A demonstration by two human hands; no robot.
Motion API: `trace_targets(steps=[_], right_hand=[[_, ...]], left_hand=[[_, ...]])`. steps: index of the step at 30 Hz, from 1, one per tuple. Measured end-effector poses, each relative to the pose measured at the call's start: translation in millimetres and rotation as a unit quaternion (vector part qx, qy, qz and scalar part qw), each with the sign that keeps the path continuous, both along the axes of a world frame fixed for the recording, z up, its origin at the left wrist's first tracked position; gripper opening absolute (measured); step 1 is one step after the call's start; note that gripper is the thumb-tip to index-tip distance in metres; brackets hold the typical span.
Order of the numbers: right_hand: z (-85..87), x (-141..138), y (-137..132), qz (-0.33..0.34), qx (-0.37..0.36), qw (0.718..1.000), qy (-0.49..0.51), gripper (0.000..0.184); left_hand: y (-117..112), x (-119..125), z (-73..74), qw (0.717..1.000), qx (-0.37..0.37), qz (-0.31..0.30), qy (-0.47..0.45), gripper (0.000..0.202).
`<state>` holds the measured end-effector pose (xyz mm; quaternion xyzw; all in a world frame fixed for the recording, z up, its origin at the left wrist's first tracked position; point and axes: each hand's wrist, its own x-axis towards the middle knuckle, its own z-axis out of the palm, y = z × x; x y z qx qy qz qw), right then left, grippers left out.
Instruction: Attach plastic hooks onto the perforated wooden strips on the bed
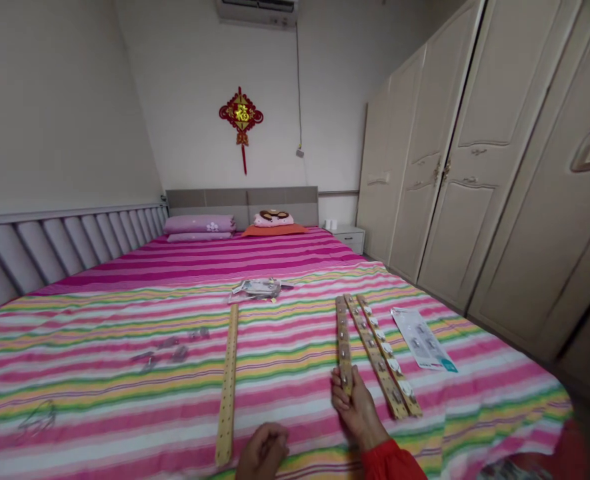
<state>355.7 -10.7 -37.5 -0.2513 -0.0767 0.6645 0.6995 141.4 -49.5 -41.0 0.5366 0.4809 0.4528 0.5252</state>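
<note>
Bed [295, 373] in a bedroom | right hand [357, 407] grasps 1 strip [343, 333] by its near end, beside 2 more strips [369, 345] | left hand [263, 452] curls, contents unclear | step appears to be lifting or laying; next move calls for a level hold

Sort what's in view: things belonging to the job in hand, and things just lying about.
Likely in the job:
- fitted strip in the right hand
- two neighbouring strips, also bearing small pieces
- holed strip near the left hand
- plastic pack, probably

Seemingly just lying about:
- purple bedding
- orange cloth
</note>
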Motion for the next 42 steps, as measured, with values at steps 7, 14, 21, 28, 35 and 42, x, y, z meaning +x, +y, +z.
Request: trace_targets(steps=[7, 14, 21, 28, 35, 42], right_hand=[[9.2, -70, -19, -0.022, -0.035, 0.997, -0.063, 0.045], [25.1, -143, -13, 0.039, -0.011, 0.988, -0.150, 0.056], [22.0, -189, 19, 0.070, 0.016, 0.980, -0.185, 0.055], [33.4, -225, 37, 0.108, -0.036, 0.961, -0.251, 0.052], [18.2, -219, 50, 0.126, -0.070, 0.941, -0.306, 0.054], [-5.7, -219, 50, 0.061, 0.013, 0.914, -0.401, 0.046]], left_hand=[[16, 41, 34.6, 0.998, 0.029, 0.044, 0.043, 0.059], [38, 28, 50.7, 0.984, 0.084, 0.117, 0.109, 0.051], [81, -36, 52.5, 0.983, 0.115, 0.126, 0.062, 0.040], [124, -112, 41.0, 0.974, 0.140, 0.157, 0.087, 0.038], [177, -163, 33.5, 0.919, 0.201, 0.208, 0.266, 0.031], [187, -109, 61.1, 0.951, 0.106, 0.272, 0.101, 0.045]])
